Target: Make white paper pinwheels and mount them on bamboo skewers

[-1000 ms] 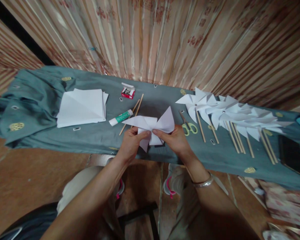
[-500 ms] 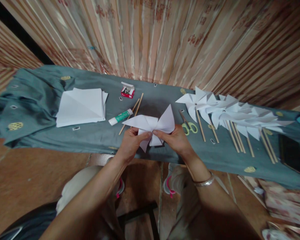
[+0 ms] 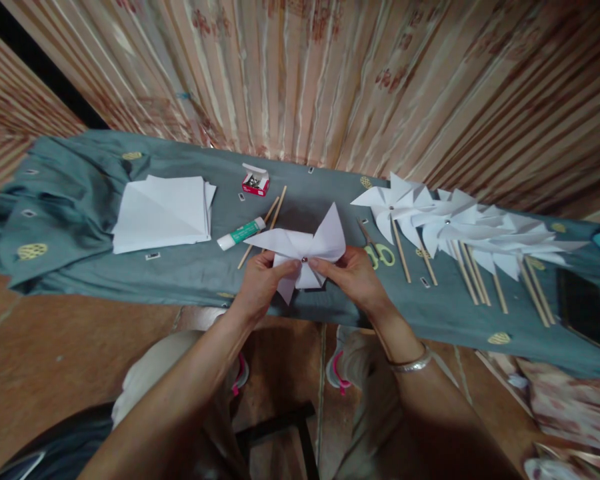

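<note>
A long, narrow surface is draped in grey-green cloth with yellow pineapple prints, bunched at the left end. On it lie a stack of white paper sheets, an open red-and-white cardboard box of small metal pieces, a green-and-white glue stick beside slim wooden sticks, scissors with pale green handles, overlapping stick-mounted white paper pinwheels and a flat black rectangular device.

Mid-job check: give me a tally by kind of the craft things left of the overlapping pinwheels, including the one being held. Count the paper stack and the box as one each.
Paper stack: 1
Red box: 1
Glue stick: 1
Loose sticks: 2 visible
Held pinwheel: 1
Scissors: 1
Total: 7
</note>
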The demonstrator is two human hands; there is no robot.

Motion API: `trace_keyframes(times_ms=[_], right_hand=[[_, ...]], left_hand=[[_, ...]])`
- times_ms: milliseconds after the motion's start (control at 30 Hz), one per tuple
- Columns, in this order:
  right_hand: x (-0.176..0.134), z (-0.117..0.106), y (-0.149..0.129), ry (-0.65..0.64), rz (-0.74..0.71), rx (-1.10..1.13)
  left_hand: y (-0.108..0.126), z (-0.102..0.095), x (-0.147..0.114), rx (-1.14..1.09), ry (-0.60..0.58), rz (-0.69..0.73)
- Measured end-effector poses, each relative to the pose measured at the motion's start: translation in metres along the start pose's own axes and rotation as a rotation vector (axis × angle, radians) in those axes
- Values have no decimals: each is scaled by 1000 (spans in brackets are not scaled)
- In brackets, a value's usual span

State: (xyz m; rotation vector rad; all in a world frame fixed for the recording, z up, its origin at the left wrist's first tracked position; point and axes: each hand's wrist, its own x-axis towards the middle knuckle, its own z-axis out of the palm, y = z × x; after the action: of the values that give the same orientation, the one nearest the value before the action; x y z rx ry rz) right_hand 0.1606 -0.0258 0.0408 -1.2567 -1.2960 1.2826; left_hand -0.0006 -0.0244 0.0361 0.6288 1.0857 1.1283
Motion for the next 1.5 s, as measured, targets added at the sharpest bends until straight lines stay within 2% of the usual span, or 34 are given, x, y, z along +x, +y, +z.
trace_keyframes(times_ms=[167, 433, 600, 700, 733, 800, 900, 967, 1067, 1233, 1400, 1500], right_hand=[[0, 0, -1, -39, 16, -9], [-1, 2, 0, 27, 21, -85], [-4, -6, -5, 131, -10, -93], [-6, -18, -8, 223, -26, -69], [-6, -22, -8, 252, -25, -59], [-8, -31, -6, 311, -20, -30], [-10, -41, -1, 369, -19, 20], [-12, -45, 2, 387, -16, 61], [-16, -49, 3, 399, -10, 117], [-21, -53, 3, 389, -1, 143], [-22, -56, 5, 406, 23, 160], [-22, -56, 5, 411, 14, 180]], left_hand=[[-3, 0, 0, -16, -14, -9], [-2, 2, -3, 25, -51, -8], [-2, 2, -4, 15, -140, 25], [2, -6, 4, 23, -85, 73], [3, -9, 9, 68, -52, 123], [7, -19, 19, 290, 6, 320], [12, -33, 32, 860, 2, 610], [13, -41, 35, 1164, -17, 670], [13, -46, 35, 1416, -41, 728], [9, -43, 35, 1531, -60, 759], [4, -34, 38, 1486, -189, 758], [5, -33, 40, 1470, -126, 824]])
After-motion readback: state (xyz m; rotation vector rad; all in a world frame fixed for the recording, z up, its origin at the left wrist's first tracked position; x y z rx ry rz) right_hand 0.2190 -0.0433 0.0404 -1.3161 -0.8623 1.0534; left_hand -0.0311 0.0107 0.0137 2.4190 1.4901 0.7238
